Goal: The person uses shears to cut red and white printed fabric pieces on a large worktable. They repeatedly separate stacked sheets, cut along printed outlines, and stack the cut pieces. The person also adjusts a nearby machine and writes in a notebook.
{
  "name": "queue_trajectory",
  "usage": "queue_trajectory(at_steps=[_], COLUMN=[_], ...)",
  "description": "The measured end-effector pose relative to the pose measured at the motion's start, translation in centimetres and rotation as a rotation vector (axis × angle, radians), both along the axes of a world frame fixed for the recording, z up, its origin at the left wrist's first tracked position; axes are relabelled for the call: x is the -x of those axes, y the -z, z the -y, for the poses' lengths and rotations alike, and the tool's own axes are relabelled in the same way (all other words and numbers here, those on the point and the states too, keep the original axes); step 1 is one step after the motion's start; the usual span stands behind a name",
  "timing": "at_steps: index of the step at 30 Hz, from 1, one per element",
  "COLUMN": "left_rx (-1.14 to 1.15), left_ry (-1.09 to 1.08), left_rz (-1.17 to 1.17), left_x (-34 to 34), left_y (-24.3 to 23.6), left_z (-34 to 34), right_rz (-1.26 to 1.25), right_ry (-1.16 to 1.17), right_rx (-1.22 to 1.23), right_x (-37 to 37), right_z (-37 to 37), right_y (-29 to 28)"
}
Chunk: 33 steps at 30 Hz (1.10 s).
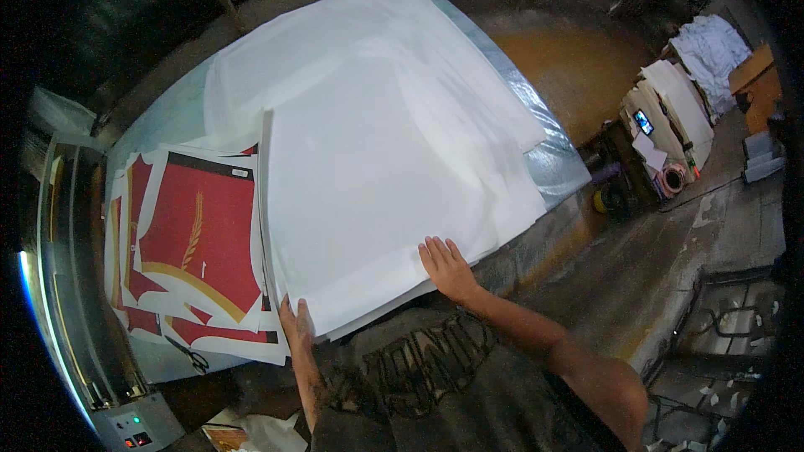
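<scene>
A thick pile of large white sheets [360, 176] covers the middle of the table. My right hand [448, 269] lies flat on its near edge, fingers stretched out. At the pile's near left corner, my left hand [298, 328] rests against the edge with fingers and thumb apart; part of its fingers is hard to make out. Left of the pile lie printed paper pieces [201, 226] in dark red with gold and black bands, shaped like garment panels. Black-handled scissors [191, 356] rest on the lower end of these pieces.
A long machine with a roller [79, 268] and a lit control box [138, 425] borders the table's left side. At the right stand a side surface with a phone [643, 122], a roll of tape [671, 179] and a heap of white cloth [710, 63].
</scene>
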<state>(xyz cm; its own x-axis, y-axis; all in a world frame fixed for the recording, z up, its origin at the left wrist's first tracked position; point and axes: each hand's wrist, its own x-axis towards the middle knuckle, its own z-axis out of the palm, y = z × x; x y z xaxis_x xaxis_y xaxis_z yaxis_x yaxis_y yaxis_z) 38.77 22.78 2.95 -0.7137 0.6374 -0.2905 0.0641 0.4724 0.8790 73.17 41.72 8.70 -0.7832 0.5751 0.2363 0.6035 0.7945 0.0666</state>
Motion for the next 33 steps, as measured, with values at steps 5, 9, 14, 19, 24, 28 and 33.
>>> queue_trajectory(at_steps=[5, 9, 14, 19, 24, 28, 33], left_rx=[-0.281, -0.355, -0.238, -0.064, -0.054, -0.061, 0.16], left_ry=[-0.12, -0.142, -0.125, 0.033, -0.043, -0.026, -0.08], left_rz=[0.695, 0.987, 1.04, 0.622, 0.481, 0.227, -0.212], left_x=[0.3, 0.2, 1.2, 1.2, -1.3, -2.4, -1.7], left_y=[-1.0, -0.8, -0.6, -0.1, 0.3, 0.1, 0.3], left_z=[0.6, 1.5, 0.2, -1.5, -0.8, -0.3, -0.9], right_rz=[-0.058, -0.105, -0.031, -0.21, 0.013, -0.002, 0.047], right_ry=[0.02, 0.017, -0.129, 0.131, 0.297, 0.282, 0.342], right_rx=[0.021, 0.071, 0.297, 0.212, 0.169, 0.152, 0.362], right_x=[0.1, -0.6, -2.5, -7.2, -9.1, -8.4, -8.1], right_z=[0.6, 1.4, 0.7, -2.5, -5.7, -5.8, -4.4], right_y=[-2.6, -0.8, 4.1, 6.0, 6.4, 7.5, 6.4])
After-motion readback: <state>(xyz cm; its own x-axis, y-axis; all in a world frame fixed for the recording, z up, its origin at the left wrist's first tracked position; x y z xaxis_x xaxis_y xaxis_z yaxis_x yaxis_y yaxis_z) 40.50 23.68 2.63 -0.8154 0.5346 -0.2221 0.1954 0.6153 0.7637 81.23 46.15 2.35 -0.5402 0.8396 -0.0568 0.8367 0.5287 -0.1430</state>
